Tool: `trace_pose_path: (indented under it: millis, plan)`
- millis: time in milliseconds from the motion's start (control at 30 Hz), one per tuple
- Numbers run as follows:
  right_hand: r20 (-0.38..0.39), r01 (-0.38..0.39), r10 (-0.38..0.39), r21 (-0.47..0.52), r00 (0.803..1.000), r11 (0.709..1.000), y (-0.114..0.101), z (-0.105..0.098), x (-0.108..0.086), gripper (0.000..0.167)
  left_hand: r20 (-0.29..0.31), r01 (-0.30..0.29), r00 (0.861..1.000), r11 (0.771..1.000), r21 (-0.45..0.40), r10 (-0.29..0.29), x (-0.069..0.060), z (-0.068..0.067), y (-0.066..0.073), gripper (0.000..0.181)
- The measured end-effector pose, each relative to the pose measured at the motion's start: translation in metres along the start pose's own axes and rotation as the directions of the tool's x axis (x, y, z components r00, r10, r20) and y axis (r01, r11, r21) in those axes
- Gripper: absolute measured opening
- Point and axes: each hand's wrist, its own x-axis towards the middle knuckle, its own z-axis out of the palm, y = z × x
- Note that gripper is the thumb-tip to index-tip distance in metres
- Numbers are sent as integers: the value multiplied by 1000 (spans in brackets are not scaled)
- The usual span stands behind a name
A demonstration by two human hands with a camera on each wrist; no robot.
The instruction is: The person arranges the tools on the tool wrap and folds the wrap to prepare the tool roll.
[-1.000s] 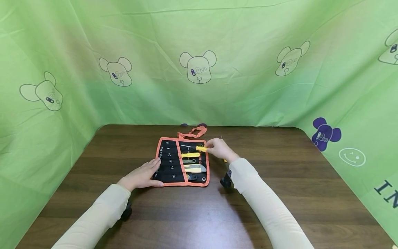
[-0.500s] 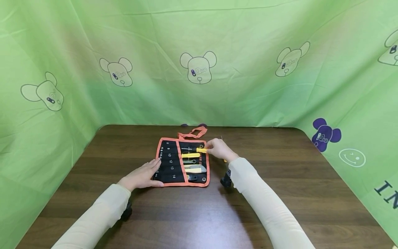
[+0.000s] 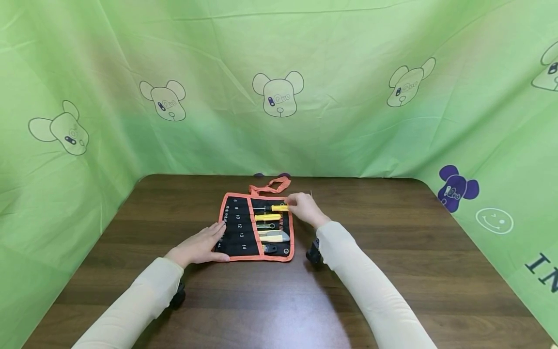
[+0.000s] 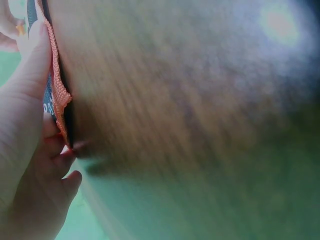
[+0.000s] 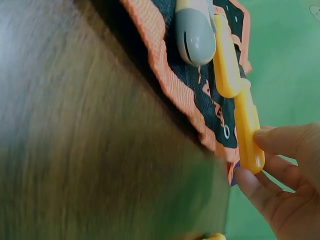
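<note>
A black tool pouch [image 3: 233, 237] with orange edging lies unrolled on the table. My left hand [image 3: 200, 246] rests flat on its near left part, the thumb along the front edge. Between thumb and fingers, my right hand [image 3: 305, 209] pinches the end of a screwdriver's yellow handle [image 5: 245, 117]. Its thin shaft [image 3: 260, 208] points left, the tip at the pocket's orange edge; whether it is inside I cannot tell. Below it, the pockets hold another yellow handle [image 3: 268, 217], a small wrench [image 3: 267, 226], a utility knife [image 3: 274, 237] and a black-ended tool [image 3: 270, 248].
An orange tie strap [image 3: 272, 185] loops off the pouch's far edge. Another yellow piece [image 5: 215, 236] shows at the bottom of the right wrist view, mostly cut off. The wooden table [image 3: 261, 300] meets a green printed curtain [image 3: 209, 140] at the back and sides.
My right hand has moved slightly left with the screwdriver, whose shaft now reaches the pocket edge. The left hand has stayed in place on the pouch.
</note>
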Motion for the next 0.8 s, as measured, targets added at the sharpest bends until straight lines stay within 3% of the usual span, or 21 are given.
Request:
trace_pose_path:
  millis: [233, 533, 800]
  plan:
    - [-27, 53, -53, -13, 998, 999, -6, 8, 3, 19, -2, -9, 1000, 1000, 9, 9, 1, 0, 0, 95]
    - [34, 96, -96, -12, 995, 995, -10, 17, 4, 25, 0, -4, 1000, 1000, 13, 4, 0, -1, 1, 95]
    - [41, 76, -75, -18, 996, 997, -14, 24, 6, 29, 0, 0, 1000, 1000, 18, 0, -1, -2, 2, 93]
